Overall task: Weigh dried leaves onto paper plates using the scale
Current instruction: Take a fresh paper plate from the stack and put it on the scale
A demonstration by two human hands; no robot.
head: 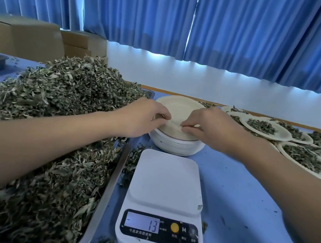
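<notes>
White scale (pixel 167 181), grey-green leaves (pixel 65 89), cream plates (pixel 179 105), blue table (pixel 248 198), blue pleated curtains (pixel 253 31)

A small workroom for portioning herbs in bulk, not a home kitchen. A steel tray (pixel 107 186) at left is heaped with dried leaves (pixel 65 95). A digital scale (pixel 166 185) sits at lower centre on a blue-covered table (pixel 246 208), with a plate stack (pixel 174 146) just behind it. Many filled plates (pixel 263 127) crowd the right edge. Cardboard boxes (pixel 21 36) stand at upper left, and blue curtains (pixel 253 31) hang across the top above a plain white wall (pixel 203 82).
</notes>
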